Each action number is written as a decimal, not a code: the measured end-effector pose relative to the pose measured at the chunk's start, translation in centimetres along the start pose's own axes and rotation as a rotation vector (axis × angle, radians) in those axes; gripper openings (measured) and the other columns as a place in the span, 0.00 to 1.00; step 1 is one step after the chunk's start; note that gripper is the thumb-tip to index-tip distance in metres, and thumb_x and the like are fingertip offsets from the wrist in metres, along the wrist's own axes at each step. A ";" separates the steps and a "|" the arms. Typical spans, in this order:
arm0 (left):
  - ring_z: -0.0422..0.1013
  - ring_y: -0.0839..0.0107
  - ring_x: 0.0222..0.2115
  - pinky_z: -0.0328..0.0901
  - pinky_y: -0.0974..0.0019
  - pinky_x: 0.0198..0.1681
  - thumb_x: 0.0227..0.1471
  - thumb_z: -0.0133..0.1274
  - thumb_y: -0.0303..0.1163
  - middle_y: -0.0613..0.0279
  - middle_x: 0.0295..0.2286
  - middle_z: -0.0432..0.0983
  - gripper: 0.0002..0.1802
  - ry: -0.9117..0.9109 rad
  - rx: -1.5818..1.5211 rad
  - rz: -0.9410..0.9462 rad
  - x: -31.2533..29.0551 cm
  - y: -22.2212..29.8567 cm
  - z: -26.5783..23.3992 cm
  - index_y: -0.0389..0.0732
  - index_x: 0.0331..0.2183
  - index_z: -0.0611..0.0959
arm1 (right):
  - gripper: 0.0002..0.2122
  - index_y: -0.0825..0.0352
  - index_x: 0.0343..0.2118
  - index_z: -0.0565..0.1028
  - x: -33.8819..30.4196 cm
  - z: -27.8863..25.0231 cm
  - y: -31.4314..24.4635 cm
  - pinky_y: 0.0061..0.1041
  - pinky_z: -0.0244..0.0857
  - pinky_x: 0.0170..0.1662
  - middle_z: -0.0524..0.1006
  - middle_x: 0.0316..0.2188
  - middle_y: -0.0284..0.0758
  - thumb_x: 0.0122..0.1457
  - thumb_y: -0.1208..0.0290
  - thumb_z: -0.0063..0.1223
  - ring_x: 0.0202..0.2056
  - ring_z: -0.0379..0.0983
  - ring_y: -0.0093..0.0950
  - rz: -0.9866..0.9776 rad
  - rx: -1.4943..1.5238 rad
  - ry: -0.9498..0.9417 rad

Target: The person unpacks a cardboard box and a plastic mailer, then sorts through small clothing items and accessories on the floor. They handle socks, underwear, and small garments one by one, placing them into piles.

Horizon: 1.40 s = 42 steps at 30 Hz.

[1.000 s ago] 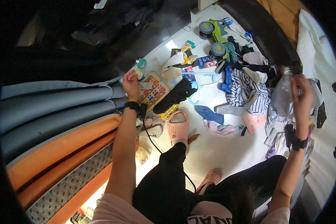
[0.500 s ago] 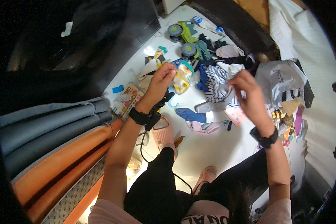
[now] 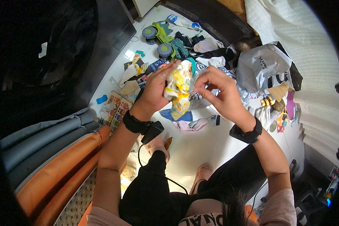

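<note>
Your left hand (image 3: 156, 88) grips yellow-and-white cloth (image 3: 178, 87), fingers curled round its left side. Your right hand (image 3: 217, 90) meets it from right, fingertips (image 3: 198, 83) pinching cloth's upper edge. Cloth held up between both hands, above white floor (image 3: 188, 147). Beyond cloth: green toy truck (image 3: 162, 37). Right of cloth: grey plastic bag (image 3: 258, 67). Below cloth on floor: blue sock (image 3: 171, 115), pink garment (image 3: 192, 126). Left of cloth: picture book (image 3: 115, 109), rolled mats (image 3: 56, 150). Black bands on both wrists.
</note>
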State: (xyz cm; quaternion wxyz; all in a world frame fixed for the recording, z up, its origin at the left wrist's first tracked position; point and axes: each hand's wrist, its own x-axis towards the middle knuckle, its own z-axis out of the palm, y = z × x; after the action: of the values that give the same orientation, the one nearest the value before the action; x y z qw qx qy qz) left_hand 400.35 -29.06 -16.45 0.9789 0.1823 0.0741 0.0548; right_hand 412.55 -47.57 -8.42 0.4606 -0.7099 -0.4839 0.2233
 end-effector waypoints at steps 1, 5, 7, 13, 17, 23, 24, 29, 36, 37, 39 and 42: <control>0.73 0.65 0.54 0.66 0.61 0.60 0.69 0.45 0.33 0.55 0.52 0.75 0.19 0.017 -0.010 -0.010 0.0 0.0 -0.3 0.34 0.56 0.75 | 0.07 0.68 0.36 0.77 0.0 -0.2 0.1 0.21 0.70 0.32 0.73 0.33 0.32 0.55 0.80 0.64 0.32 0.73 0.24 0.020 0.018 0.015; 0.74 0.65 0.52 0.67 0.60 0.59 0.68 0.46 0.31 0.56 0.50 0.77 0.17 0.103 0.049 0.013 0.5 0.0 -0.8 0.35 0.54 0.77 | 0.04 0.67 0.33 0.76 0.0 -1.5 0.7 0.19 0.67 0.31 0.73 0.31 0.31 0.55 0.81 0.59 0.30 0.72 0.21 0.082 0.017 0.090; 0.75 0.67 0.51 0.68 0.61 0.58 0.68 0.46 0.31 0.57 0.49 0.77 0.16 0.194 0.097 0.038 0.9 -0.1 -0.6 0.36 0.53 0.77 | 0.05 0.67 0.30 0.73 0.1 -2.1 1.0 0.18 0.65 0.29 0.72 0.30 0.30 0.53 0.82 0.57 0.29 0.71 0.18 0.090 -0.027 0.165; 0.72 0.80 0.40 0.67 0.73 0.47 0.68 0.47 0.32 0.68 0.38 0.75 0.10 0.433 0.381 0.131 1.6 -2.1 0.9 0.40 0.46 0.79 | 0.06 0.67 0.28 0.71 0.2 -2.8 1.1 0.17 0.63 0.27 0.70 0.28 0.29 0.50 0.82 0.57 0.27 0.69 0.17 0.118 0.000 0.289; 0.67 0.82 0.38 0.63 0.75 0.45 0.70 0.45 0.34 0.71 0.36 0.72 0.09 0.240 0.659 0.151 2.2 -3.1 1.9 0.41 0.43 0.77 | 0.08 0.68 0.31 0.71 -0.3 -1.4 0.5 0.20 0.66 0.25 0.70 0.32 0.32 0.51 0.81 0.59 0.29 0.73 0.21 0.081 -0.018 0.156; 0.63 0.82 0.38 0.61 0.75 0.44 0.71 0.43 0.35 0.70 0.35 0.68 0.10 0.165 0.902 0.234 2.4 -4.1 3.1 0.40 0.41 0.75 | 0.08 0.70 0.39 0.75 -0.3 -0.6 0.0 0.18 0.71 0.33 0.74 0.39 0.33 0.57 0.84 0.56 0.36 0.74 0.20 0.104 0.118 0.135; 0.62 0.82 0.38 0.61 0.74 0.44 0.71 0.42 0.35 0.70 0.35 0.68 0.10 0.147 0.903 0.257 2.4 -4.1 3.2 0.40 0.41 0.74 | 0.09 0.69 0.40 0.76 -0.2 -0.8 0.1 0.18 0.71 0.33 0.75 0.39 0.34 0.56 0.84 0.56 0.36 0.74 0.21 0.037 0.051 0.117; 0.62 0.80 0.38 0.61 0.73 0.45 0.73 0.39 0.42 0.70 0.35 0.68 0.15 0.194 0.909 0.229 1.7 -4.6 4.0 0.41 0.42 0.75 | 0.08 0.69 0.37 0.77 -0.4 -1.5 0.2 0.19 0.70 0.32 0.75 0.33 0.32 0.53 0.84 0.58 0.33 0.75 0.22 0.011 -0.012 0.123; 0.71 0.79 0.37 0.66 0.73 0.42 0.73 0.35 0.49 0.64 0.34 0.73 0.23 0.313 0.806 0.124 1.5 -3.7 4.3 0.41 0.45 0.76 | 0.08 0.66 0.36 0.75 -0.1 -9.1 1.1 0.17 0.69 0.27 0.76 0.29 0.26 0.54 0.84 0.57 0.26 0.74 0.15 0.058 0.105 0.477; 0.69 0.80 0.36 0.65 0.74 0.42 0.73 0.36 0.49 0.66 0.34 0.72 0.22 0.339 0.835 0.151 1.6 -3.6 4.1 0.41 0.44 0.76 | 0.09 0.65 0.39 0.75 -0.8 -12.6 1.3 0.15 0.69 0.25 0.77 0.29 0.27 0.56 0.83 0.55 0.25 0.76 0.17 0.031 0.090 0.528; 0.68 0.80 0.34 0.64 0.75 0.42 0.72 0.38 0.48 0.67 0.32 0.70 0.21 0.304 0.863 0.177 1.5 -3.4 3.7 0.42 0.43 0.76 | 0.07 0.64 0.40 0.75 -1.8 -18.6 2.8 0.14 0.67 0.25 0.77 0.28 0.29 0.59 0.80 0.56 0.24 0.75 0.17 0.106 0.233 0.750; 0.68 0.80 0.35 0.64 0.75 0.42 0.72 0.39 0.48 0.67 0.32 0.70 0.21 0.337 0.856 0.172 1.2 -3.1 3.1 0.42 0.42 0.77 | 0.06 0.68 0.41 0.75 -6.0 -25.3 6.4 0.12 0.63 0.24 0.76 0.27 0.29 0.62 0.76 0.58 0.23 0.73 0.17 0.372 0.369 0.831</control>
State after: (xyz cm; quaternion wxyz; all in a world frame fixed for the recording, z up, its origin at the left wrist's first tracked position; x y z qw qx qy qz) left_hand 402.25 -32.84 -14.82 0.7819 0.5637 0.2328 0.1291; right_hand 432.36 -64.69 -2.68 0.6851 -0.7198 -0.0763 0.0816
